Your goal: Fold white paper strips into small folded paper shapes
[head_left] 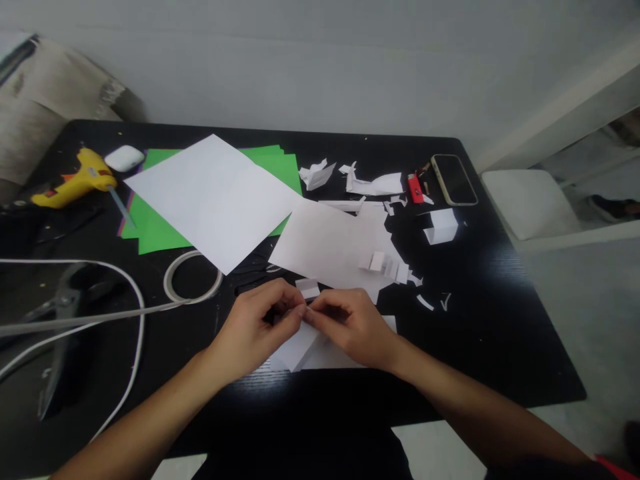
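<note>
Near the front of the table, my left hand [260, 327] and my right hand [357, 330] meet with thumbs and fingertips pinched together. Between and below them is a folded sheet of white paper [303, 347], partly hidden by my fingers. Both hands appear closed on its upper edge; the exact grip is too small to make out. Just beyond the fingertips shows a small folded white paper piece [308, 288]. Under my right hand, more white paper lies flat on the table.
Beyond my hands lie a large white sheet [215, 200], green sheets [165, 237], a cut sheet [325, 240] and paper scraps [375, 185]. A yellow glue gun [80, 180], tape roll [173, 283] and white cable [140, 333] occupy the left. A phone [454, 180] lies far right.
</note>
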A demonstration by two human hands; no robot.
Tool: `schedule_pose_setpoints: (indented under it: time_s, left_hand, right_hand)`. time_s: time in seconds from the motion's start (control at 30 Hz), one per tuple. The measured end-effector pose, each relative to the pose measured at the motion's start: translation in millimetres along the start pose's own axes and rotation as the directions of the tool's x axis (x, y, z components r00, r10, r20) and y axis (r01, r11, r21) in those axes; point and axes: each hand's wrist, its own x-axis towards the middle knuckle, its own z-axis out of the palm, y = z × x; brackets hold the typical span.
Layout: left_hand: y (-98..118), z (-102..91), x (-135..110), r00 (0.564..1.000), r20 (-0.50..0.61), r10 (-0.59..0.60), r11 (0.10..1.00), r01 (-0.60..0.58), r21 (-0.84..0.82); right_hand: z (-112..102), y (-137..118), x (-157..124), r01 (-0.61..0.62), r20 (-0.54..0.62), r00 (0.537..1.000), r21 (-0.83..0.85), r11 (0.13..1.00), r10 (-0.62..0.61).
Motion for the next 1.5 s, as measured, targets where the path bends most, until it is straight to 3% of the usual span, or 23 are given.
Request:
schedule_pose_setpoints:
  time_s: [0.37,0.57,0.7,0.87,1.1,1.3,1.5]
  left_hand:
    - [-8.8,-7.5,2.9,0.991,-0.050,-0.121,0.991,0.118,-0.067]
    - [-9.9,-3.3,0.9,0.978,-0.047,-0.205,0.959,0.191,-0.210]
    - [-10.5,-2.3,1.1,0.963,-0.069,-0.262,0.941,0.239,-0.239]
    - [-6.7,-7.3,5.7,0.951,-0.212,-0.227,0.961,0.184,-0.207]
    - [-13.7,-5.5,1.7,0.966,-0.116,-0.233,0.948,0.199,-0.247]
    - [-13.4,-6.2,1.7,0.972,-0.156,-0.176,0.965,0.138,-0.225]
    - [-11.4,-7.1,3.3,0.972,-0.166,-0.168,0.964,0.127,-0.236]
  right_hand:
    - [-6.7,-0.5,3.1,-0.080,-0.052,0.995,0.113,0.990,0.086]
    - [-11.0,1.8,8.5,-0.051,-0.179,0.980,0.192,0.980,0.086]
    - [-11.4,5.2,10.2,-0.062,-0.201,0.972,0.282,0.957,0.122]
    - [-8.8,9.5,9.1,-0.096,-0.152,0.976,0.345,0.934,0.157]
    - [-9.0,7.2,7.8,-0.084,-0.168,0.974,0.352,0.932,0.151]
    - [-9.1,3.8,7.7,-0.092,-0.183,0.972,0.295,0.951,0.151]
    - [-10.6,2.9,7.6,-0.061,-0.183,0.974,0.342,0.938,0.131]
